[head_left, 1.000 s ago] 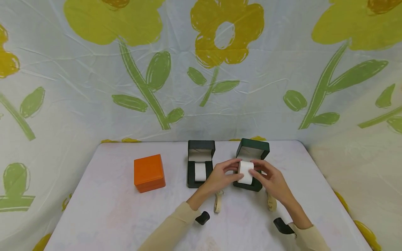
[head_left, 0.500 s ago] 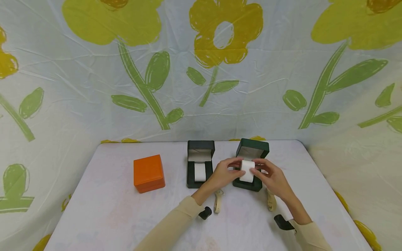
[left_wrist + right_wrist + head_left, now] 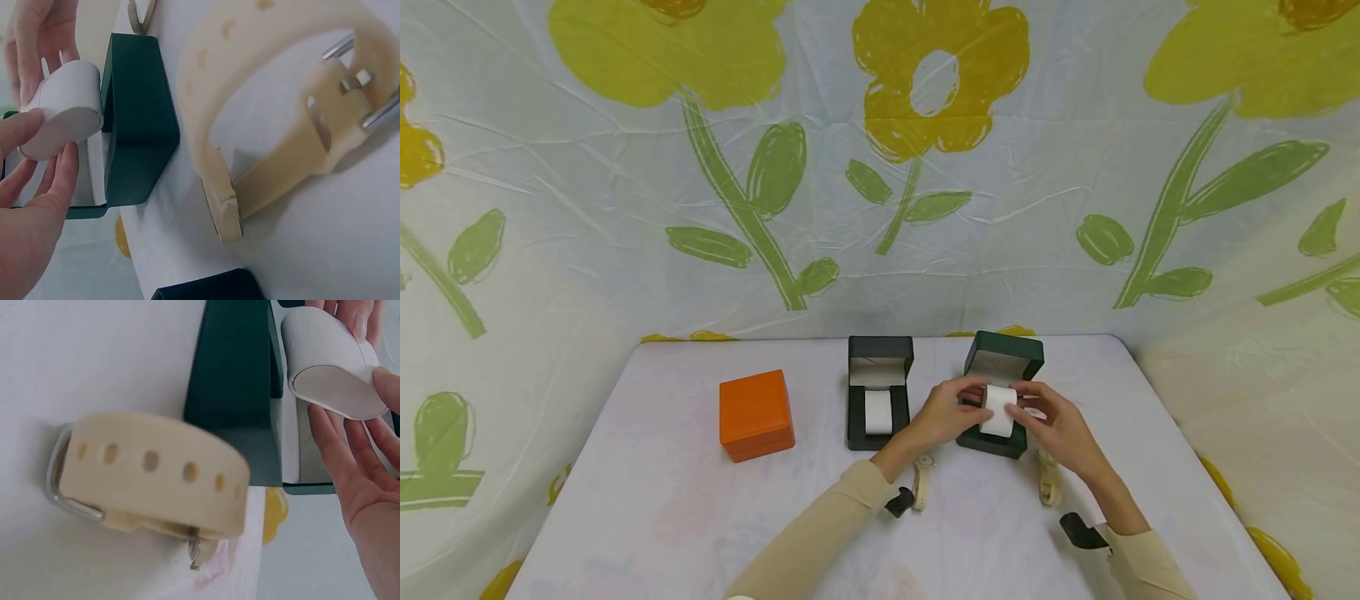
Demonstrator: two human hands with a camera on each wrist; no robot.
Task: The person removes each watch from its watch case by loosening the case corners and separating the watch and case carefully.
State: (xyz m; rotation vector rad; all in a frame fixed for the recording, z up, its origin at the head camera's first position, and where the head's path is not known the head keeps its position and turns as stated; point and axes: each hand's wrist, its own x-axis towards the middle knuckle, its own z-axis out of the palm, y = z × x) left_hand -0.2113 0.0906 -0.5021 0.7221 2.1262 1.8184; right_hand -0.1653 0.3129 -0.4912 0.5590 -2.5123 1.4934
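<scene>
White cushion (image 3: pixel 999 412), left hand (image 3: pixel 945 412) and right hand (image 3: pixel 1060 427) slightly farther right

Beige sleeves (image 3: pixel 816 537), black wrist cameras (image 3: pixel 1082 531)

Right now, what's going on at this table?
A person is holding a white watch cushion with the fingers of both the left hand and the right hand, above the base of an open green watch box. To its left, an open dark watch box has its own seated cushion; farther left is a closed orange box. Two cream-strapped watches lie on the table, nearer the person than the green box.
</scene>
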